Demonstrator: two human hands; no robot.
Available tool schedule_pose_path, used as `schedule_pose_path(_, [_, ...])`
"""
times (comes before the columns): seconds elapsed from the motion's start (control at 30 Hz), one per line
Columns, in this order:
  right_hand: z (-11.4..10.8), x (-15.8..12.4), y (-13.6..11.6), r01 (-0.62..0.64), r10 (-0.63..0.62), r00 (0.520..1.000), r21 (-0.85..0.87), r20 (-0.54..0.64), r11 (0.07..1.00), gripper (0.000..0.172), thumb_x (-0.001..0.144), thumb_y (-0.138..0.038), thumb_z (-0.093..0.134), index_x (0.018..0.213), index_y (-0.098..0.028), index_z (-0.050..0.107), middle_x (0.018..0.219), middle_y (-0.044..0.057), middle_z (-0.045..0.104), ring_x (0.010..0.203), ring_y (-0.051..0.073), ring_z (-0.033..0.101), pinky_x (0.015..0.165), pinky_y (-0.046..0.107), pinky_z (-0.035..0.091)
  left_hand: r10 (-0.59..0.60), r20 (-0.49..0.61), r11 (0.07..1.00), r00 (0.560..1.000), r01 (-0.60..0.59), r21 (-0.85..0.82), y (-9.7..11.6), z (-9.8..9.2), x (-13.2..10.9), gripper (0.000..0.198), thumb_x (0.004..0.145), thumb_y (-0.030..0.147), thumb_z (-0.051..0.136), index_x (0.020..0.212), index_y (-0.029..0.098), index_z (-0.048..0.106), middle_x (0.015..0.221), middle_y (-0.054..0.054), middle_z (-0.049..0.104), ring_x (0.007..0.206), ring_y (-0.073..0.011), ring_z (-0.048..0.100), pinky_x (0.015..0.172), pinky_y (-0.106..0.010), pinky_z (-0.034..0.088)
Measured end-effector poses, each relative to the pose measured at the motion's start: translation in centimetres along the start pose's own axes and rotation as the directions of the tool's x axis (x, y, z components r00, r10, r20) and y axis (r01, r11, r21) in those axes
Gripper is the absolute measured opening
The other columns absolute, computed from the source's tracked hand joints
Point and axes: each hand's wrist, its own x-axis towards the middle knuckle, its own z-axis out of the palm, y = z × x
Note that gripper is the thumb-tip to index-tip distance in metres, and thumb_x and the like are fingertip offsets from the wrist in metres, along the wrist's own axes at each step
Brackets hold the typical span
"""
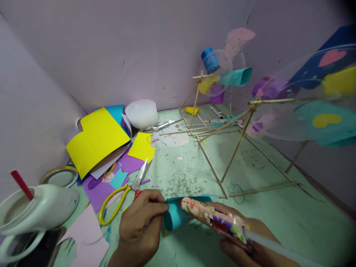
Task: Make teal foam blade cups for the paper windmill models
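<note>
Left fingers [158,208] on blue tube [175,216] edge, glue gun [215,219] close, stick frame [211,165] apart

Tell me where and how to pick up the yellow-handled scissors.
Best gripped by the big yellow loop, probably coming from the near side: the scissors lie with blades pointing away from the person and that loop nearer. The left hand is closest, but pinches the cyan paper.

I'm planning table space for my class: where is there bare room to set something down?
Mostly bare: the tabletop between the right hand and the near stick frame, and inside that frame's base. Crowded: the left side, with scissors, yellow paper and white mug.
</note>
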Motion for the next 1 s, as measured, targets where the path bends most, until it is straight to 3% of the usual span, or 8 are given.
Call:
schedule_pose_path(0.2, [-0.9,1.0,-0.8,0.087,-0.089,0.988,0.02,0.125,0.996,0.041,0.079,-0.042,0.052,0.115,-0.029,0.066,0.102,0.005,0.073,0.094,0.028,0.068,0.078,0.032,0.057,-0.009,-0.054,1.0,0.999,0.009,-0.006,0.2,0.4,-0.1,0.023,0.075,0.0,0.049,0.074,0.016,0.065,0.072,-0.002,0.058,0.063,-0.0077,0.06,0.053,-0.015,0.048])
schedule_pose_path(0.3, [-1.3,1.2,0.3,0.027,-0.025,0.981,-0.006,0.192,1.0,0.04,0.082,-0.047,0.05,0.113,-0.029,0.068,0.11,0.006,0.07,0.101,0.029,0.066,0.086,0.036,0.054,-0.014,-0.079,0.999,0.997,0.011,-0.031,0.2,0.6,-0.4,0.024,0.075,-0.002,0.047,0.076,0.015,0.064,0.072,-0.003,0.059,0.063,-0.008,0.059,0.054,-0.016,0.048])
schedule_pose_path(0.43, [-1.7,1.6,1.6,-0.082,0.092,0.983,-0.068,0.156,0.994,0.047,0.077,-0.06,0.051,0.105,-0.028,0.071,0.11,0.009,0.07,0.1,0.03,0.066,0.087,0.041,0.052,-0.017,-0.105,0.997,0.994,0.009,-0.072,-0.1,0.9,-0.8,0.023,0.074,-0.003,0.047,0.077,0.014,0.062,0.073,-0.003,0.059,0.064,-0.0083,0.059,0.055,-0.016,0.048])
schedule_pose_path(0.7, [-2.3,2.5,1.2,-0.099,0.116,0.971,-0.09,0.21,0.991,0.047,0.073,-0.06,0.056,0.102,-0.028,0.072,0.107,0.009,0.071,0.099,0.029,0.066,0.085,0.038,0.054,-0.037,-0.132,0.996,0.99,0.026,-0.08,-0.2,0.9,-0.9,0.02,0.074,-0.003,0.047,0.074,0.013,0.061,0.072,-0.005,0.06,0.063,-0.0087,0.059,0.053,-0.017,0.047])
schedule_pose_path(0.83, [-1.9,2.6,1.0,-0.095,0.101,0.977,-0.037,0.188,0.995,0.046,0.075,-0.061,0.054,0.1,-0.027,0.072,0.106,0.008,0.071,0.095,0.028,0.067,0.085,0.036,0.055,-0.051,-0.136,0.996,0.989,0.04,-0.082,-0.2,0.9,-0.9,0.021,0.074,-0.002,0.048,0.074,0.013,0.061,0.073,-0.004,0.06,0.063,-0.0086,0.06,0.052,-0.017,0.047])
schedule_pose_path(1.0, [-2.0,2.8,0.4,-0.053,0.07,0.981,-0.098,0.18,0.994,0.046,0.075,-0.062,0.053,0.098,-0.027,0.073,0.102,0.008,0.072,0.094,0.028,0.068,0.081,0.037,0.057,-0.048,-0.143,0.996,0.989,0.038,-0.075,-0.1,0.9,-0.8,0.022,0.074,-0.002,0.047,0.075,0.014,0.061,0.073,-0.004,0.06,0.062,-0.0083,0.06,0.051,-0.016,0.047])
